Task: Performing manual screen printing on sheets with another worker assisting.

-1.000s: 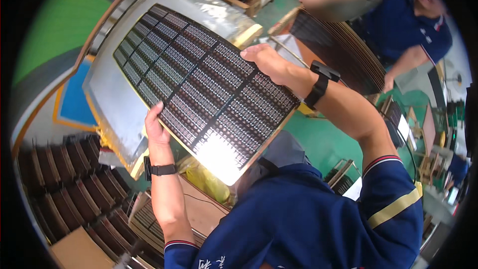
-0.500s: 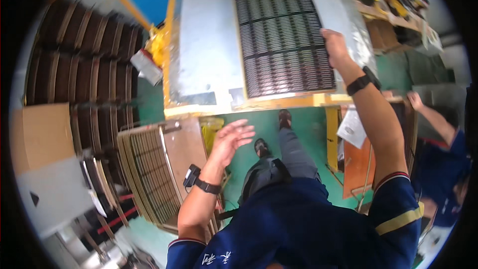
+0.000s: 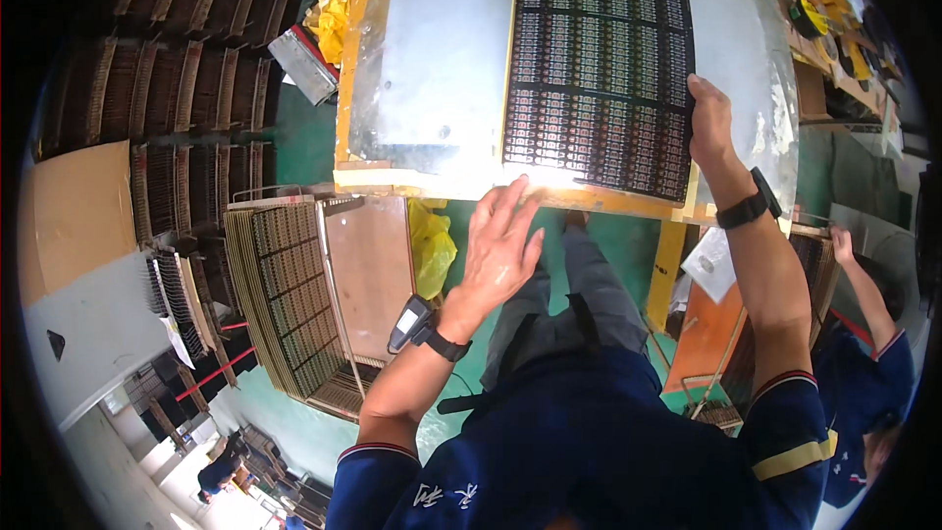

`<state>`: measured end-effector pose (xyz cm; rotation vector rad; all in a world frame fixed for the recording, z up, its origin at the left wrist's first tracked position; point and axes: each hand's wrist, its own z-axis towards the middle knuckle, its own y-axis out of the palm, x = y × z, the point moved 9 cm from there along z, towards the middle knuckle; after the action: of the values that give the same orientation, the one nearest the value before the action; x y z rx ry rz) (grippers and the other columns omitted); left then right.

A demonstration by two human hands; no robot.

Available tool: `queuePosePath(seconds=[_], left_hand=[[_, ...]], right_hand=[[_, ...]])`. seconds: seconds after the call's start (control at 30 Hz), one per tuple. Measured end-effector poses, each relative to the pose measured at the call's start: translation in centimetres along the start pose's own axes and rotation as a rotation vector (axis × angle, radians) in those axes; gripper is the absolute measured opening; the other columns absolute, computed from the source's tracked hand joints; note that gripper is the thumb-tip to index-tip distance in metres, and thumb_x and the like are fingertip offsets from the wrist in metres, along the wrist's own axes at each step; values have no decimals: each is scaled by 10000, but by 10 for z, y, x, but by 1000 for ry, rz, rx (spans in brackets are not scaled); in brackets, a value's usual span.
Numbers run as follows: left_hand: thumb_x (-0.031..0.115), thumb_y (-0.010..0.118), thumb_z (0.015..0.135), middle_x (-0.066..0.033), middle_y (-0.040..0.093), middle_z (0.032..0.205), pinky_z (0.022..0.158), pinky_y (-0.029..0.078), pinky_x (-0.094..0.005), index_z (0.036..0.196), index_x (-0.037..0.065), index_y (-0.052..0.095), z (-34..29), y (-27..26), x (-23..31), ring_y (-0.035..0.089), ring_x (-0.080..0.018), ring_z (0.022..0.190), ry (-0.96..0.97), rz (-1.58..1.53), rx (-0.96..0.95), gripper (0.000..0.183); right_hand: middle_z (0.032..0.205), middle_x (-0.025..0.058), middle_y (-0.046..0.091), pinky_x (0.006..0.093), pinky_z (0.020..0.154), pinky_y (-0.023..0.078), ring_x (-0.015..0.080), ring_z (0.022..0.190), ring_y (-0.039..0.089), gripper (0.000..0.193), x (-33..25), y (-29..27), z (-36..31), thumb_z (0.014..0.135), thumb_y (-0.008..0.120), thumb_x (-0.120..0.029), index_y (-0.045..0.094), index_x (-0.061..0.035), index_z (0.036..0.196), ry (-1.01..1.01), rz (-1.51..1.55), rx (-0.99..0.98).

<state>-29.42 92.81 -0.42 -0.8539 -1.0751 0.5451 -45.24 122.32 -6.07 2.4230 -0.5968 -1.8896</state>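
A dark circuit board panel, patterned with rows of small repeated outlines, lies on the pale top of a worktable. My right hand grips its right edge, with some of the fingers out of sight. Close to the panel's near left corner is my left hand, fingers stretched toward the table's front edge and holding nothing. The fingertips are at that edge; whether they touch the panel I cannot tell.
Left of me, a rack holds several similar panels upright. Shelves of slotted racks stand farther left. Yellow plastic hangs below the table. At the right, another person's arm reaches toward a rack; tools lie at the far right.
My left hand has moved up and right to the table's front edge. My right hand stays at the panel's right edge. The view has shifted, and everything looks sharper.
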Motion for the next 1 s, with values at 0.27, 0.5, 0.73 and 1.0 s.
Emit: queuePosePath(seconds=[0.27, 0.5, 0.73, 1.0], left_hand=[[117, 708, 771, -144, 446, 1405, 961, 410, -458, 1248, 28, 572, -1, -5, 1, 458, -383, 1144, -18, 58, -26, 505], [137, 711, 772, -136, 447, 1410, 941, 409, -460, 1252, 34, 571, -3, -8, -2, 463, -377, 1143, 2, 86, -38, 511], [148, 706, 772, -138, 431, 1424, 915, 411, -462, 1242, 40, 578, -1, -7, -3, 457, -370, 1155, 16, 116, -48, 498], [147, 709, 767, -155, 418, 1429, 912, 407, -469, 1230, 29, 580, -1, -6, -3, 445, -378, 1168, 18, 97, -59, 494]], right_hand=[[912, 113, 658, 312, 733, 530, 182, 775, 634, 298, -3, 5, -2, 986, 426, -172, 587, 69, 1053, -2, -38, 60], [932, 118, 658, 306, 734, 526, 179, 778, 633, 299, -3, 7, -3, 985, 429, -174, 586, 69, 1057, 2, -62, 67], [933, 119, 658, 313, 740, 527, 182, 787, 633, 304, 2, 4, 2, 987, 426, -175, 585, 73, 1066, -10, -98, 84], [935, 126, 662, 320, 742, 533, 190, 798, 638, 304, 2, 3, 3, 982, 427, -169, 585, 75, 1072, 7, -120, 78]])
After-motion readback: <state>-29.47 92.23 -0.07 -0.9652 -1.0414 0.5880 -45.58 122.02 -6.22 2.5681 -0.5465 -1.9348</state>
